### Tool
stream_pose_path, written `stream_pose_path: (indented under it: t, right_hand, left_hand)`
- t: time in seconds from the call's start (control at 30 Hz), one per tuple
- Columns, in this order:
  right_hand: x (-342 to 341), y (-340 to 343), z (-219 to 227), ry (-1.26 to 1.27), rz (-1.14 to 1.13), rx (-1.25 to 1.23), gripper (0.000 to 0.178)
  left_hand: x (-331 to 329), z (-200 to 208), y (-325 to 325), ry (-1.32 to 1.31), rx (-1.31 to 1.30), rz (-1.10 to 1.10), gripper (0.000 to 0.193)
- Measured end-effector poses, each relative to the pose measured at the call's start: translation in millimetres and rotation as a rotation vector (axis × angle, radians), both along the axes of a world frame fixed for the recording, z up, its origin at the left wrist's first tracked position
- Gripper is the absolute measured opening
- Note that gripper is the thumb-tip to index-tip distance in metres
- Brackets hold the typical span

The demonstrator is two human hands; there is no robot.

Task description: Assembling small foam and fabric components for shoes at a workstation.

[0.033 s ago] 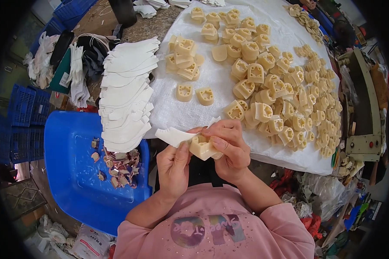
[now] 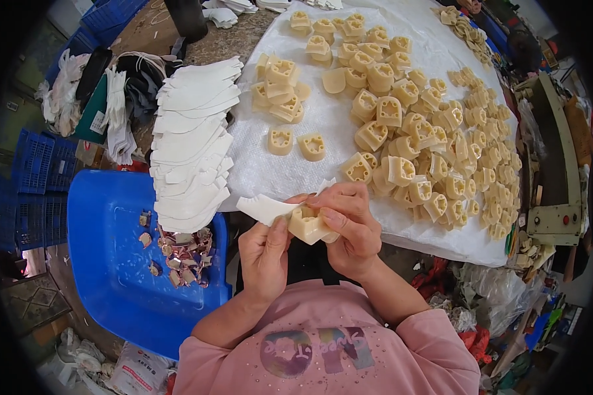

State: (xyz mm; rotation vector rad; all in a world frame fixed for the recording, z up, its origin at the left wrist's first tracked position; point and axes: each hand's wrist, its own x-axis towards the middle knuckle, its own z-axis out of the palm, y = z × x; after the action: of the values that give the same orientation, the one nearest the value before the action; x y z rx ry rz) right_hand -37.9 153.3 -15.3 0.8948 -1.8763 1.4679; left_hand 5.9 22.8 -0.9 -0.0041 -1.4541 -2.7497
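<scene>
My left hand is closed, pinching the near side of a cream plastic shoe heel and a white cut sheet piece. My right hand grips the heel from its other side, with a thumb over the edge of its hollow top. The white piece runs behind the heel; one end sticks out to the left, and a tip shows above my right fingers. Both are held in front of my body, at the near edge of the table. My fingers hide the heel's far side.
A white woven sheet covers the table, with many cream heels piled at the right. To the left lie overlapping white cut pieces. A blue tub at lower left holds small pinkish shiny pieces. A metal machine stands far right.
</scene>
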Motion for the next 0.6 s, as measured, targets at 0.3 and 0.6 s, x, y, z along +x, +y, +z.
stream_pose_path:
  t: [0.3, 0.6]
  right_hand:
    - [-5, 1, 2, 0.090, -0.128, 0.208, 0.038]
    - [-6, 4, 14, 0.100, -0.195, 0.373, 0.034]
  left_hand:
    - [3, -2, -2, -0.041, -0.184, 0.038, 0.037]
    - [-8, 0, -25, 0.071, -0.526, 0.243, 0.027]
